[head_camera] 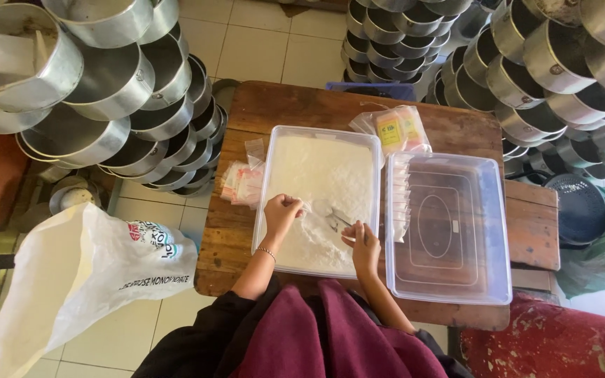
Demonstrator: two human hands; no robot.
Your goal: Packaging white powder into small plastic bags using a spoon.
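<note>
Everything here sits around one clear plastic tub of white powder (316, 175), which takes up the middle of a worn wooden table (302, 105). Both hands are down over the near end of that tub. The left hand (281, 212) is pinched shut on a small clear sachet (305, 208), fingers bunched at its mouth, probably so the opening stays put above the powder. The right hand (363, 245) is closed around the handle of a small metal scoop (335, 218), whose bowl end points toward the sachet and lies low over the powder (I can't tell if it's actually loaded). Working right above the tub makes sense, since anything spilled just falls back in.

Right of the tub, touching its long side, is a second clear tub (449, 227) that's nearly bare, with a row of filled little packets (399, 199) lined up along the wall nearest the powder. That's a short reach for the scoop hand. Left of the powder tub, on the table, is a loose pile of empty small bags (243, 182), again on the side of the hand that grabs them. Beyond the tub's far right corner lies a clear pack with yellow labels (397, 129).

On the floor left of the tub slumps a big white sack (85, 280). Stacks of shiny metal pots (106, 91) crowd both far corners around the table.
</note>
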